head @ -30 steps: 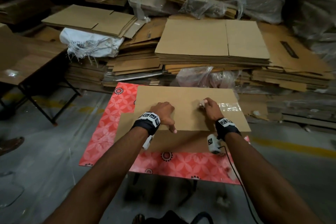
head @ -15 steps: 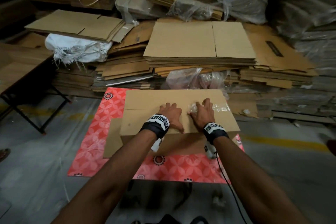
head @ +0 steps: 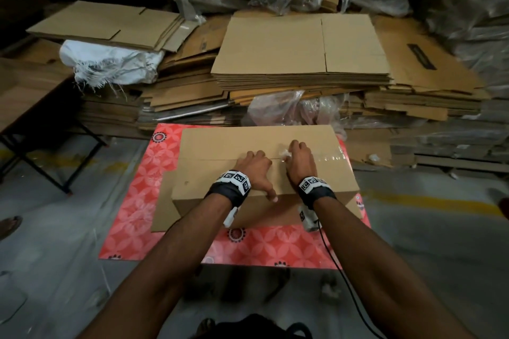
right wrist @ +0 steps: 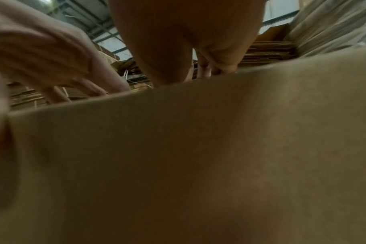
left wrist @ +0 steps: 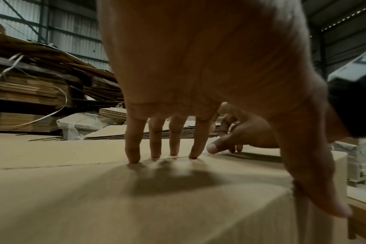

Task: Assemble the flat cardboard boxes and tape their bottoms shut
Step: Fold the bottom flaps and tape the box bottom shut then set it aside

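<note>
Warehouse floor, flat cardboard stacks (head: 300, 49) at the far side. Box (head: 220, 173) sits bottom-up on our red patterned table (head: 137, 217). Left hand (head: 254, 170) flat, straight fingers (left wrist: 134, 148) pressing the flap seam. Right hand (head: 301, 158) just right of it, pinching clear tape (head: 327, 155) laid along the seam.
</note>
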Available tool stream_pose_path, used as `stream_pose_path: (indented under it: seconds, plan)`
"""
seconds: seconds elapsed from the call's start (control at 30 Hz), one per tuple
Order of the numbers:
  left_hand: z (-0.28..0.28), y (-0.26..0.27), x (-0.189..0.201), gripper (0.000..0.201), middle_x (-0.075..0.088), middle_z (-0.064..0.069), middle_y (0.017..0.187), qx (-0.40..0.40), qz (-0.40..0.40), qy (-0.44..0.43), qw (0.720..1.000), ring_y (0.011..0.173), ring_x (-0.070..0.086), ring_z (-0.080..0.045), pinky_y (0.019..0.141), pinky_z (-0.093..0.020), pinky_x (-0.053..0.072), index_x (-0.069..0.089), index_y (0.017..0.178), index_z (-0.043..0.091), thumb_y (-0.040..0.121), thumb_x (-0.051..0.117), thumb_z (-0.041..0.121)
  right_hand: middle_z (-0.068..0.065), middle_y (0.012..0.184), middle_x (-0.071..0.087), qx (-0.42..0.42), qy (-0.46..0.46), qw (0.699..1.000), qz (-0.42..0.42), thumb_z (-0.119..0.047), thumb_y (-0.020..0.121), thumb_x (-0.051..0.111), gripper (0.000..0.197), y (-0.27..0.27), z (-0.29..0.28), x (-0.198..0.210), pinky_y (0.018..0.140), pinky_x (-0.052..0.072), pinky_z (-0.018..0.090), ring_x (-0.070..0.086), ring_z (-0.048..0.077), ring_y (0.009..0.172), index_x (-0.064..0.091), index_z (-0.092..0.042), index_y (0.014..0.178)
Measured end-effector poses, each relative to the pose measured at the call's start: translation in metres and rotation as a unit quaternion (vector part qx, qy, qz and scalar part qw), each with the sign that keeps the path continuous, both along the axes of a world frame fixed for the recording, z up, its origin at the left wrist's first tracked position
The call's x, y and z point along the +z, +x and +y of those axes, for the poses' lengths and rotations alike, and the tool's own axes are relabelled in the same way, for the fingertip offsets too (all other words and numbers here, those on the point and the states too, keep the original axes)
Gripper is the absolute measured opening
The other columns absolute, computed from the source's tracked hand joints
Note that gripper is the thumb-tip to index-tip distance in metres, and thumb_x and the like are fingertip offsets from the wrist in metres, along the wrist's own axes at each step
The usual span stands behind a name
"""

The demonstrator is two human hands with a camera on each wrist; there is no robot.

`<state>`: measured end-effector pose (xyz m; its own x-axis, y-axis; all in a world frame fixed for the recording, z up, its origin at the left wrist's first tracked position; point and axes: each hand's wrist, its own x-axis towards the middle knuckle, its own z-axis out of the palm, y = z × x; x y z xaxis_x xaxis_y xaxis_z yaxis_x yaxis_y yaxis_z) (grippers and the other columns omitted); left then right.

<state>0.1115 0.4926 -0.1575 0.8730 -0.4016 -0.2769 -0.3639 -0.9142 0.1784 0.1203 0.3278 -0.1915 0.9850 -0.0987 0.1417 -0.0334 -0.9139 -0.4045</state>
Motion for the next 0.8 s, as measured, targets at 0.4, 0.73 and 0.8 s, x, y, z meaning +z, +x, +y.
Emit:
stream_pose_path:
  seconds: [0.4,0.73,0.8]
  plan:
    - [-0.007,-0.006,0.012,0.088,0.051,-0.004,0.126,0.038,0.008,0.018,0.999,0.113,0.050,-0.030,0.080,-0.041,0.046,0.065,0.116,0.015,0.044,0.091,0.059,0.019,0.127,0.055,-0.030,-0.012,0.997,0.072,-0.039,0.092,0.073,0.054,0.011,0.008,0.019,0.095,0.047,0.044,0.056,0.038,0.118,0.056,-0.001,0.125]
    - [0.006,-0.010,0.024,0.122,0.048,0.003,0.146,0.066,0.033,0.013,0.997,0.124,0.052,-0.028,0.092,-0.045,0.052,0.054,0.139,0.023,0.032,0.087,0.069,0.030,0.110,0.063,-0.077,0.073,0.994,0.029,-0.013,0.096,0.060,0.021,0.014,-0.044,0.020,0.080,0.051,0.047,0.061,0.047,0.100,0.059,0.002,0.111]
    - [0.007,-0.005,0.022,0.123,0.053,0.002,0.143,0.077,0.036,0.004,0.996,0.120,0.057,-0.028,0.089,-0.043,0.054,0.057,0.133,0.022,0.023,0.085,0.070,0.023,0.110,0.060,-0.068,0.073,0.995,-0.007,-0.003,0.090,0.064,0.022,0.009,-0.055,0.017,0.078,0.054,0.049,0.059,0.043,0.097,0.056,-0.005,0.110]
